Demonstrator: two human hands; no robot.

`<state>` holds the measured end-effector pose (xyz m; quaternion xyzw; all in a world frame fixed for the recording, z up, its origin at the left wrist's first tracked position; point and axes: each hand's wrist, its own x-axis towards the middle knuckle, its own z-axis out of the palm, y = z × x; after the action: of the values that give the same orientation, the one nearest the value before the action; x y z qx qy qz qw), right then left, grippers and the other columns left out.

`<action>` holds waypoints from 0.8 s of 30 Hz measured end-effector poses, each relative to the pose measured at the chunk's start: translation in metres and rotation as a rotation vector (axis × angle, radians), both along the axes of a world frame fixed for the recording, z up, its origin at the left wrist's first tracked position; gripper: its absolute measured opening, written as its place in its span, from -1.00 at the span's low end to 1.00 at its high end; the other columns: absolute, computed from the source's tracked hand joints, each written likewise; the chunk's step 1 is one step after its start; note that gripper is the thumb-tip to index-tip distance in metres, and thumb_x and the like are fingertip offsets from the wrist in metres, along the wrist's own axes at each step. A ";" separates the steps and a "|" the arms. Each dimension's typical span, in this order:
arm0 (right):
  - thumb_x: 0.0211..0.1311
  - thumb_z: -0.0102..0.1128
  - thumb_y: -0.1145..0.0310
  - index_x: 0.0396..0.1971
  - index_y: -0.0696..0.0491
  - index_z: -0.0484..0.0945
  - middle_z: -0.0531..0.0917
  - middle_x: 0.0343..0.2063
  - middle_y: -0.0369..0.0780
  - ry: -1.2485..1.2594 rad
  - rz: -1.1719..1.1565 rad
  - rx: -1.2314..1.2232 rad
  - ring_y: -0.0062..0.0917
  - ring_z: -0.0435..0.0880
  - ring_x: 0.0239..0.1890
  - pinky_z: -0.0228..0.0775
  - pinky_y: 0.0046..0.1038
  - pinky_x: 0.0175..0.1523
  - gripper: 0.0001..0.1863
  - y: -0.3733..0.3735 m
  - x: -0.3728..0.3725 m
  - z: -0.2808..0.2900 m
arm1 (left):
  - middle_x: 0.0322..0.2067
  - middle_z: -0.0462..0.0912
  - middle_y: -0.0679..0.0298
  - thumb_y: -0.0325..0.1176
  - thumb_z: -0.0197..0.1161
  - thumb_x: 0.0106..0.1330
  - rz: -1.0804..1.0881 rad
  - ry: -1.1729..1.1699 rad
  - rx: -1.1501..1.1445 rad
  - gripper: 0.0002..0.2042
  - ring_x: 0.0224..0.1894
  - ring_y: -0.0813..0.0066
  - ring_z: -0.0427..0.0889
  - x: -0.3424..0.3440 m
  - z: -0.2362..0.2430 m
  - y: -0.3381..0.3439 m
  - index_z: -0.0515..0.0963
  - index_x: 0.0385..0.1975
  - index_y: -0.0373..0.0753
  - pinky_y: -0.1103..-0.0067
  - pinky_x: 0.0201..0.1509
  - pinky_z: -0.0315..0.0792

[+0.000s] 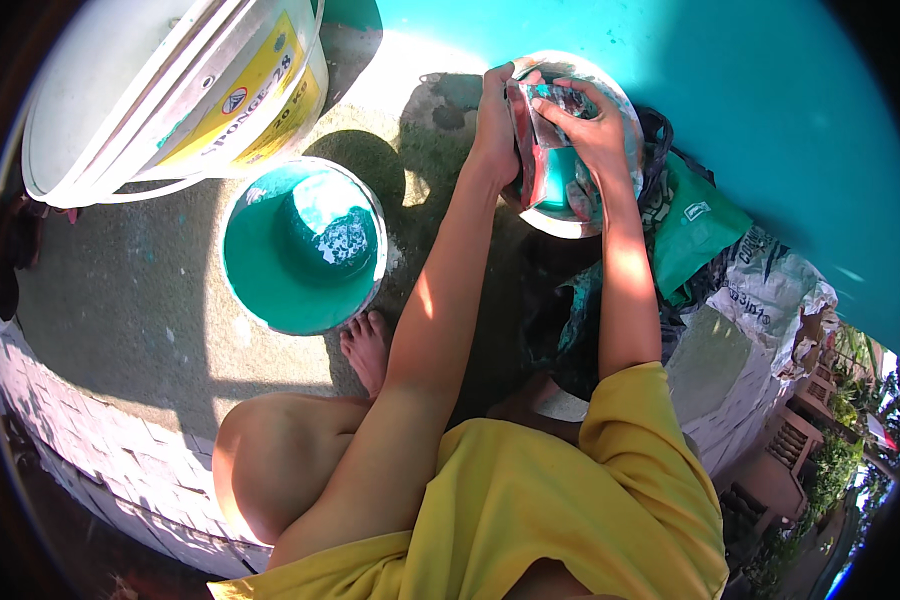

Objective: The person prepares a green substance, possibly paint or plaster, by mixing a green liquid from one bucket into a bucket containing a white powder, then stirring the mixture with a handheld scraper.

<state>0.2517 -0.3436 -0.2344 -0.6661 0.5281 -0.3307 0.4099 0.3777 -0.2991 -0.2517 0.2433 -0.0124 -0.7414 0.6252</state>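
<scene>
Both of my hands reach forward over a small white bucket point(615, 110) smeared with teal paint. My left hand point(497, 120) grips the left side of a paint-stained object point(550, 175), red and teal, that sits in the bucket's mouth. My right hand point(595, 125) is closed over its top right part. What exactly the object is I cannot tell. The bucket stands close to a teal painted wall point(770, 80).
A white bucket point(305, 245) coated inside with teal paint stands on the concrete floor at my left. A large white tub point(170, 90) with a yellow label lies behind it. Crumpled sacks point(750, 290) and a green bag point(695, 230) lie at my right. My bare foot point(368, 345) rests near the bucket.
</scene>
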 end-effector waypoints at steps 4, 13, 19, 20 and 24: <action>-0.19 0.56 0.22 -0.20 0.15 0.60 0.66 -0.33 -0.23 0.035 0.057 -0.066 -0.64 0.60 -0.31 0.45 -0.56 -0.19 -0.48 -0.001 -0.003 0.001 | -0.06 0.53 0.08 0.10 -0.22 0.30 0.017 -0.029 -0.038 -0.41 -0.03 0.19 0.51 -0.002 0.001 0.003 0.35 0.12 -0.25 0.29 0.05 0.39; -0.16 0.55 0.26 -0.19 0.15 0.61 0.69 -0.32 -0.25 0.043 0.010 -0.015 -0.64 0.62 -0.27 0.46 -0.58 -0.15 -0.51 -0.004 -0.003 -0.002 | -0.05 0.51 0.08 0.06 -0.22 0.32 0.107 -0.054 -0.012 -0.45 -0.03 0.21 0.52 -0.005 0.009 0.000 0.37 0.10 -0.24 0.28 0.05 0.41; -0.14 0.53 0.33 -0.23 0.18 0.60 0.68 -0.31 -0.25 -0.028 0.017 0.003 -0.64 0.62 -0.28 0.46 -0.58 -0.14 -0.56 -0.001 0.000 0.004 | -0.17 0.55 0.19 0.05 -0.12 0.31 0.023 0.036 -0.033 -0.53 -0.13 0.32 0.54 -0.001 0.006 0.001 0.43 -0.05 -0.22 0.37 -0.01 0.43; -0.15 0.53 0.33 -0.24 0.19 0.60 0.68 -0.32 -0.25 -0.003 0.030 -0.033 -0.64 0.62 -0.28 0.46 -0.58 -0.14 -0.57 -0.001 0.006 0.008 | -0.19 0.56 0.18 0.05 -0.13 0.31 0.039 0.028 -0.010 -0.53 -0.15 0.32 0.55 -0.002 0.006 0.002 0.44 -0.07 -0.22 0.37 -0.02 0.44; -0.14 0.51 0.36 -0.23 0.15 0.61 0.68 -0.33 -0.24 0.003 0.070 -0.017 -0.65 0.61 -0.27 0.46 -0.58 -0.14 -0.59 0.008 0.012 0.022 | -0.22 0.58 0.16 0.06 -0.15 0.32 0.043 -0.035 -0.024 -0.52 -0.19 0.31 0.56 0.003 0.006 0.000 0.45 -0.09 -0.23 0.37 -0.04 0.45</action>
<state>0.2641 -0.3358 -0.2123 -0.6880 0.5023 -0.3199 0.4148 0.3806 -0.2986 -0.2457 0.2489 -0.0268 -0.7233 0.6436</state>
